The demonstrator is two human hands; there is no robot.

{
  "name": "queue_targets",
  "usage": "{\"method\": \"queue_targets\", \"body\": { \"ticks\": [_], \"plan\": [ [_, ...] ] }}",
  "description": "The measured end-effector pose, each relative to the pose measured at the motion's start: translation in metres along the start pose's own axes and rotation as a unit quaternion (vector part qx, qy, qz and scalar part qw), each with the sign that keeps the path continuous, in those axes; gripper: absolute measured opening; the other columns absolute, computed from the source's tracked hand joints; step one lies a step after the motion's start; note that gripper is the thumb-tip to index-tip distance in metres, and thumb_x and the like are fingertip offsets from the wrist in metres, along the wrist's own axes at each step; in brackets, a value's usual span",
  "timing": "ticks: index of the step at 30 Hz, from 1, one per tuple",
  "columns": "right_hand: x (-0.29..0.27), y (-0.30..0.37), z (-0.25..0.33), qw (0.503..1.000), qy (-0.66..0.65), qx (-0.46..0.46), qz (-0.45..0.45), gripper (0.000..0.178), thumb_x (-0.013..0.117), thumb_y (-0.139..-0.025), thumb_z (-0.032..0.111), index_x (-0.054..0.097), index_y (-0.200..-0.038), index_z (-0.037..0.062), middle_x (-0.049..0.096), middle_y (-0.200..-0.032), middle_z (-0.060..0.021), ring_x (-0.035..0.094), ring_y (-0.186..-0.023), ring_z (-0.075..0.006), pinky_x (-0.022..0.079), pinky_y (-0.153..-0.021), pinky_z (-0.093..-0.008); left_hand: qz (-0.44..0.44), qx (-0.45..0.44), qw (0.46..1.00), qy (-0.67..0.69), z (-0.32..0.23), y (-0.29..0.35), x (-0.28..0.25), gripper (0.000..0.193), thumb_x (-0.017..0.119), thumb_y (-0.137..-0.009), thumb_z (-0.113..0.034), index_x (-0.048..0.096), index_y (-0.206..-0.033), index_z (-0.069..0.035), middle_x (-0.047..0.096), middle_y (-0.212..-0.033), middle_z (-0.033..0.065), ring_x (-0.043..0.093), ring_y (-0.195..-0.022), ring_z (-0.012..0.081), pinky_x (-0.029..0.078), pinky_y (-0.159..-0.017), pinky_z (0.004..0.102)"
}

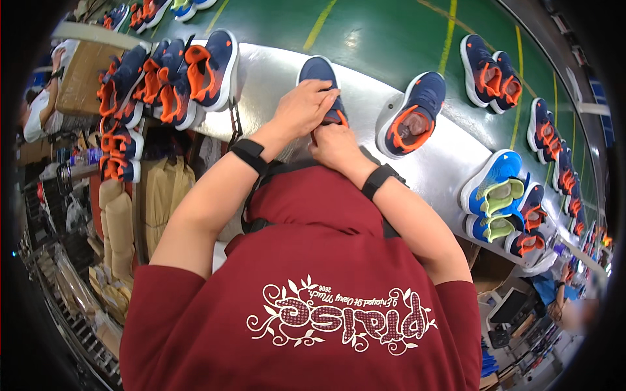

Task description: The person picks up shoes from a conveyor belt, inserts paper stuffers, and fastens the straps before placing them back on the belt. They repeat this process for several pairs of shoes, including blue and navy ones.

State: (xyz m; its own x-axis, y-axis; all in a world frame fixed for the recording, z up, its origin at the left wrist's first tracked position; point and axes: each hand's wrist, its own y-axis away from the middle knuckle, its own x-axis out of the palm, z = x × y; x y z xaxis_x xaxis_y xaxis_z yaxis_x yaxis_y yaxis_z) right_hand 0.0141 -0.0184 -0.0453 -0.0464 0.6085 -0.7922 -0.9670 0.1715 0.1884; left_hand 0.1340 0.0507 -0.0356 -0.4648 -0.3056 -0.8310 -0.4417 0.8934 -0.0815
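A navy sneaker point(317, 68) with an orange lining and white sole lies on the metal bench in front of me, toe pointing away. My left hand point(303, 107) rests over its upper, fingers bent across the tongue area and gripping it. At the heel end, my right hand point(336, 144) is closed, its fingers curled at the shoe's opening; the fingertips are partly hidden. To the right, a matching navy sneaker point(417, 111) stands apart with crumpled, pale stuffing inside. Both my wrists wear black bands.
Several navy-and-orange sneakers point(171, 81) crowd the bench's left end. Blue-and-lime sneakers point(497, 192) sit at the right end of the metal bench point(365, 88). Beyond runs a green surface point(378, 32) with yellow lines and more shoes. A cardboard box point(88, 78) stands far left; other people are at both sides.
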Motion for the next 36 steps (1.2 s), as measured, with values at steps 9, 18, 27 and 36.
{"method": "queue_targets", "body": {
  "ticks": [9,18,27,36],
  "plan": [
    [-0.052,0.051,-0.016,0.966,-0.175,0.014,-0.191,0.015,0.059,-0.082,0.014,0.060,-0.087,-0.0004,0.063,-0.078,-0.0201,0.063,-0.075,-0.0354,0.050,-0.067,-0.0413,-0.084,0.055,0.992,0.073,-0.035,0.046,-0.018,0.034,0.066,-0.081,-0.022,0.063,-0.111,-0.008,0.062,-0.100,0.0147,0.061,-0.089,0.0308,0.050,-0.078,0.0388],
    [-0.047,0.098,-0.197,0.822,-0.061,0.295,-0.484,0.037,0.055,-0.086,0.011,0.048,-0.120,0.0002,0.046,-0.123,-0.0241,0.043,-0.114,-0.0393,0.035,-0.097,-0.0456,0.138,0.039,0.990,0.000,-0.085,-0.001,0.036,0.081,0.056,-0.073,-0.006,0.023,-0.145,-0.019,0.055,-0.083,0.0202,0.058,-0.075,0.0371,0.048,-0.065,0.0452],
    [-0.032,0.095,-0.201,0.839,0.077,0.312,-0.440,0.041,0.057,-0.081,0.014,0.049,-0.121,0.0078,0.042,-0.128,-0.0190,0.038,-0.120,-0.0353,0.033,-0.097,-0.0470,0.163,0.015,0.977,-0.133,-0.122,-0.035,0.063,0.060,0.078,-0.060,-0.049,0.060,-0.108,-0.017,0.056,-0.081,0.0100,0.059,-0.074,0.0286,0.047,-0.063,0.0379],
    [-0.034,0.092,-0.203,0.852,0.096,0.314,-0.409,0.045,0.057,-0.081,0.017,0.049,-0.125,0.0109,0.040,-0.132,-0.0187,0.034,-0.126,-0.0331,0.032,-0.096,-0.0460,0.037,0.034,0.983,-0.177,-0.095,-0.199,0.039,0.062,0.077,-0.065,-0.046,0.058,-0.115,-0.014,0.060,-0.100,0.0111,0.061,-0.089,0.0299,0.049,-0.074,0.0386]
  ]
}}
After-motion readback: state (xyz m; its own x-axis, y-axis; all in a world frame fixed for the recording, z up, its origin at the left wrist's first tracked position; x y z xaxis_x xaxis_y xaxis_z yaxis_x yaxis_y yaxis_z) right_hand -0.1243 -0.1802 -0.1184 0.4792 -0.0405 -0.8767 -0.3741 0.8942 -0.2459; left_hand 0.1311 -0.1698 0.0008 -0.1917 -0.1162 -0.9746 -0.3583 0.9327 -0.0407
